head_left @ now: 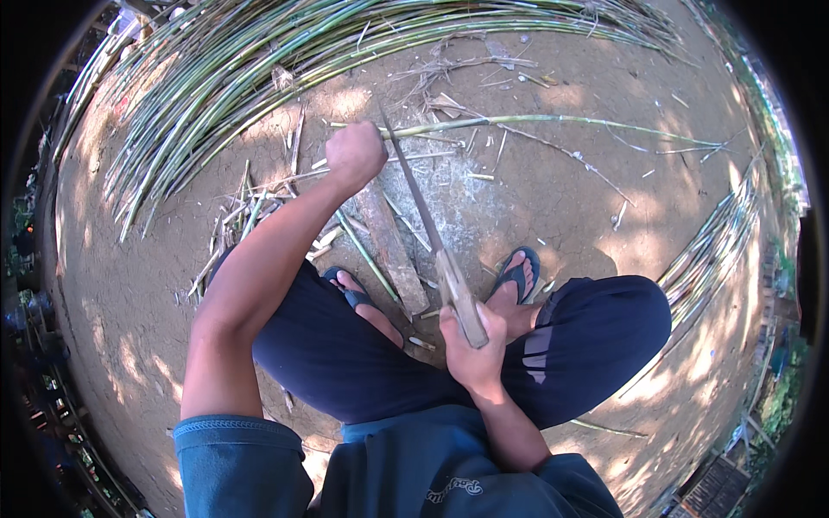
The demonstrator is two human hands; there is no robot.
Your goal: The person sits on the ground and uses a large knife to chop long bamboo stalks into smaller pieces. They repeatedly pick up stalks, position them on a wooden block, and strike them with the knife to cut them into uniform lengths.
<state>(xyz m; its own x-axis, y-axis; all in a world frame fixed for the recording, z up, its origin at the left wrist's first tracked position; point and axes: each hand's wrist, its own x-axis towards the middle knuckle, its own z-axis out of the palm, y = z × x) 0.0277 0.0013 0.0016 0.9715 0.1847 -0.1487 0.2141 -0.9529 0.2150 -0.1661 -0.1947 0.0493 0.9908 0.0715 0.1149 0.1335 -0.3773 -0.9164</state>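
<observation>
My left hand is closed round the thick end of a long green bamboo pole, which runs off to the right and thins toward its tip. In my right hand is the wooden handle of a handsaw. Its narrow dark blade points away from me and crosses the pole just right of my left fist. Whether the teeth touch the pole I cannot tell. Below the fist a worn wooden plank lies on the ground between my feet.
A big heap of green bamboo poles spreads across the far left. Another bundle of poles lies at the right. Short cut pieces litter the ground by my left foot. Pale sawdust covers the soil beyond the plank.
</observation>
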